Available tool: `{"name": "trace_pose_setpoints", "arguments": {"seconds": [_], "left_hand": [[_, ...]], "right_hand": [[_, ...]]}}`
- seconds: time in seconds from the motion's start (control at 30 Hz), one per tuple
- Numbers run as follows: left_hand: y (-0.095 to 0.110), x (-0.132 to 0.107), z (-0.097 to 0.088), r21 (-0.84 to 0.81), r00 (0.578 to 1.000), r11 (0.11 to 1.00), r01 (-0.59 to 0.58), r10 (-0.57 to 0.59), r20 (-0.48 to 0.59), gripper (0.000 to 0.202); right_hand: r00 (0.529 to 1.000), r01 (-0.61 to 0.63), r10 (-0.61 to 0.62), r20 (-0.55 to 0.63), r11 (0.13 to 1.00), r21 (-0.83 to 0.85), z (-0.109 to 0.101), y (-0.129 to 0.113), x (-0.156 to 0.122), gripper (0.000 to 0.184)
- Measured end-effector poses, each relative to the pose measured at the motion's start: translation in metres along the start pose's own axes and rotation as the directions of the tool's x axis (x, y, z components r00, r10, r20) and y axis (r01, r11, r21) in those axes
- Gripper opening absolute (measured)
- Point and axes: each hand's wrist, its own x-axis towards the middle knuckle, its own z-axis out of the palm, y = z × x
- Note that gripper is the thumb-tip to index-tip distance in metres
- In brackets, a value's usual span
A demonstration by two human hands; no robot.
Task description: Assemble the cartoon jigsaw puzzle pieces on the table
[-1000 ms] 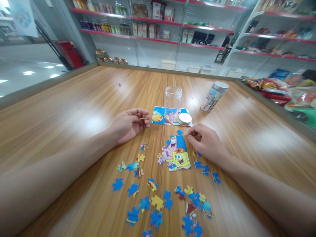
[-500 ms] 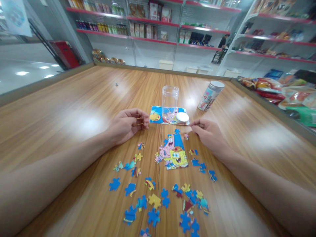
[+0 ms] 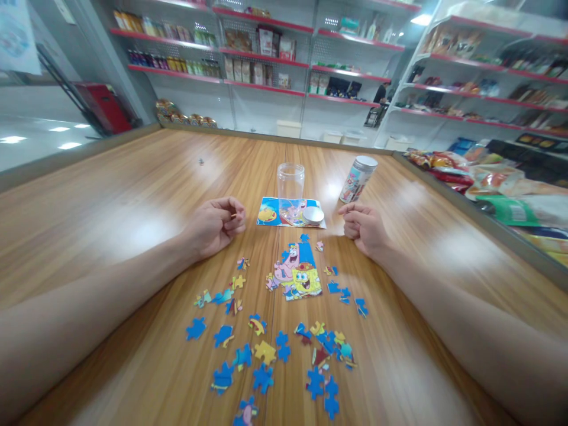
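My left hand [image 3: 217, 228] rests on the wooden table, fingers curled in loosely, and I see nothing in it. It is left of a picture card [image 3: 267, 214], apart from it. My right hand [image 3: 362, 228] is on the card's other side, also apart, in a loose fist with the index finger pointing inward. A clear jar [image 3: 290, 183] and a white lid [image 3: 313, 215] stand on the card. Nearer me, a partly joined jigsaw puzzle [image 3: 306, 278] shows a pink and a yellow cartoon character. Loose puzzle pieces [image 3: 263, 378] lie scattered around and below it.
A printed can [image 3: 358, 178] with a silver lid stands behind my right hand. A tiny object [image 3: 201, 161] lies far left on the table. Snack bags [image 3: 510, 201] lie past the right edge. Stocked shelves [image 3: 266, 56] line the back, where a person [image 3: 380, 97] is partly visible.
Both hands have drawn away from the card's sides, leaving gaps, and their fingers are more curled. The view has shifted slightly; the puzzle, jar, lid and can keep their arrangement.
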Motion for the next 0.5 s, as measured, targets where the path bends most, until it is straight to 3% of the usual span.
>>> {"name": "trace_pose_setpoints", "arguments": {"seconds": [0.33, 0.5], "left_hand": [[0.005, -0.001, 0.000, -0.068, 0.998, 0.996, 0.064, -0.065, -0.005, 0.022], [0.006, -0.003, -0.003, -0.133, 0.992, 0.983, 0.124, -0.120, 0.038, 0.029]], "right_hand": [[0.994, -0.095, 0.103, -0.031, 0.978, 0.188, -0.016, -0.009, 0.009, 0.044], [0.990, -0.139, 0.138, 0.023, 0.961, 0.238, -0.024, -0.010, 0.014, 0.046]]}}
